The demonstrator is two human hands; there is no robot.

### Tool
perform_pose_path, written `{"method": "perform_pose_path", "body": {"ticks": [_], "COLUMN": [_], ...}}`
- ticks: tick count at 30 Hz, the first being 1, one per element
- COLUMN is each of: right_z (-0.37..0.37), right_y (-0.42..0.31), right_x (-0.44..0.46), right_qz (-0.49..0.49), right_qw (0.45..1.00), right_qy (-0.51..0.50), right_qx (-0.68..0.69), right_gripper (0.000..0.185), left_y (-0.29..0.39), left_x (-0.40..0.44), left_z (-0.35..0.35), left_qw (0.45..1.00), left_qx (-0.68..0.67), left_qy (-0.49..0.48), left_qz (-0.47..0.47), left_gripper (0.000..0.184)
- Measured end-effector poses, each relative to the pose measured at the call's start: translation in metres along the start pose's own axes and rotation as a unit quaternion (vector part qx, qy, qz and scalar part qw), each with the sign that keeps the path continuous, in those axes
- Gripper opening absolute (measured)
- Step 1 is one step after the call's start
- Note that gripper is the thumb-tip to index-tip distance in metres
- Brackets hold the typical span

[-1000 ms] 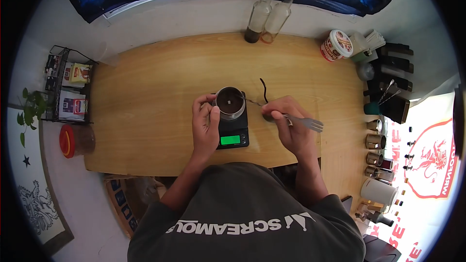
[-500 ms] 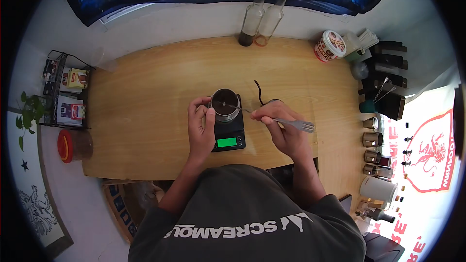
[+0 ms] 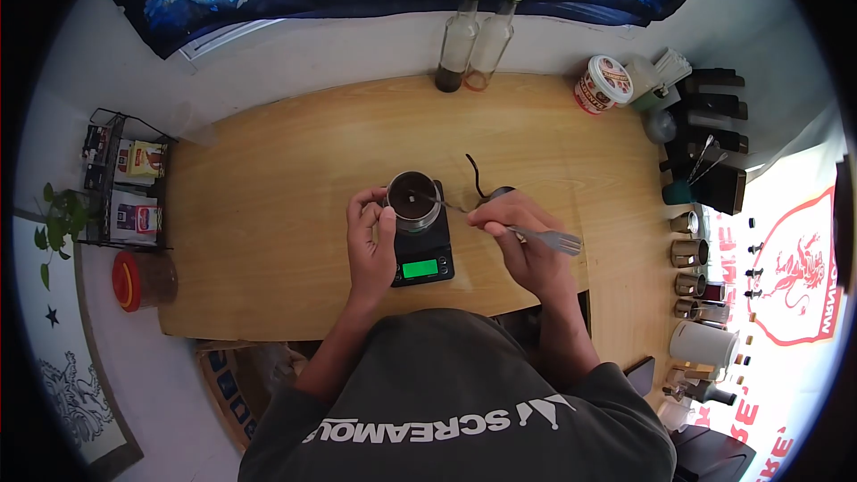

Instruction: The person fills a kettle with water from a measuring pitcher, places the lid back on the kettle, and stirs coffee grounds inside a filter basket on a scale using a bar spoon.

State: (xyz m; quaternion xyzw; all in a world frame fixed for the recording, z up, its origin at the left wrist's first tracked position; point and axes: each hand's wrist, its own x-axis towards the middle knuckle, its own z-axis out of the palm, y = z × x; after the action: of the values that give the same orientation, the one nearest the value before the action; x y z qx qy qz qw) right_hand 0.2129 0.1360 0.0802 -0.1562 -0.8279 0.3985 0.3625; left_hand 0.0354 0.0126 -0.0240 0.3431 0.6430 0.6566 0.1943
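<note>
Left hand (image 3: 370, 236) half-curled, gripping side of cup (image 3: 416, 227); cup over scale (image 3: 437, 247), whether resting unclear. Right hand (image 3: 527, 232) pinched on fork-ended utensil (image 3: 549, 238), far end inside cup. Stirring, apparently: best with cup steady, strokes small. Around: red-lidded jar (image 3: 145, 280), 2 bottles (image 3: 458, 45), dark curved spout (image 3: 475, 174) crowding right hand.

The bare, cupped left hand (image 3: 370, 236) is reaching forward, thumb pointing ahead; the bare right hand (image 3: 527, 236) is holding a pinch.
</note>
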Motion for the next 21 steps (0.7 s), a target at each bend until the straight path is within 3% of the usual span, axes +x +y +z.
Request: {"method": "perform_pose_path", "body": {"ticks": [3, 6, 12, 16, 18, 21], "right_z": [-0.006, 0.0, -0.007, -0.011, -0.008, -0.004], "right_y": [0.001, -0.001, -0.002, -0.004, -0.004, -0.007], "right_x": [0.002, 0.002, 0.006, 0.01, 0.01, 0.01], "right_qz": [-0.021, 0.024, -0.028, -0.028, 0.011, -0.011], "right_qw": [0.998, 1.0, 0.999, 0.998, 0.998, 0.999], "right_qy": [0.016, 0.007, -0.035, 0.001, -0.013, -0.043], "right_qx": [-0.057, -0.017, -0.023, -0.05, -0.068, -0.027], "right_gripper": [0.007, 0.011, 0.012, 0.013, 0.013, 0.013], "left_y": [-0.001, -0.001, 0.0, -0.001, -0.002, -0.002], "left_x": [-0.002, -0.001, -0.001, -0.001, -0.001, -0.001], "left_z": [0.0, 0.001, 0.0, 0.0, -0.001, -0.002], "left_qw": [1.0, 1.0, 1.0, 1.0, 1.0, 1.0], "left_qx": [-0.015, -0.019, -0.007, -0.021, -0.022, 0.003], "left_qy": [0.0, -0.002, 0.002, -0.003, -0.006, -0.011], "left_qz": [-0.009, -0.005, -0.004, -0.004, -0.004, 0.002], "left_gripper": [0.027, 0.027, 0.027, 0.026, 0.026, 0.025]}}
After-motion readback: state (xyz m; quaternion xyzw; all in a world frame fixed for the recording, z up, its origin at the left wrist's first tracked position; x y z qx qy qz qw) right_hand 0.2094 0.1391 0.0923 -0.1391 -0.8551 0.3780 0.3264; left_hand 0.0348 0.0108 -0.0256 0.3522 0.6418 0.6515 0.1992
